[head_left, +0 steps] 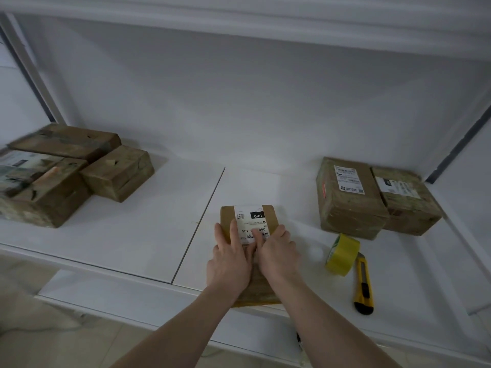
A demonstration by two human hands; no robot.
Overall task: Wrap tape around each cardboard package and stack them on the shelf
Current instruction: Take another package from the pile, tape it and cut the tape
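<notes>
A small cardboard package (249,213) with a white shipping label lies on the white shelf (132,235), near its front edge. My left hand (229,258) lies flat on the package's near left part, fingers straight and pressing down. My right hand (276,254) covers the near right part with its fingers bent over the label's edge; what they pinch is hidden. A yellow tape roll (342,254) stands on its edge just right of my hands. Beside it lies a yellow and black utility knife (363,285).
Two labelled cardboard packages (350,200) (406,203) sit at the right of the shelf. A pile of several taped packages (66,171) sits at the far left. An upper shelf board (239,19) runs overhead. Tiled floor (39,328) lies below the shelf's front edge.
</notes>
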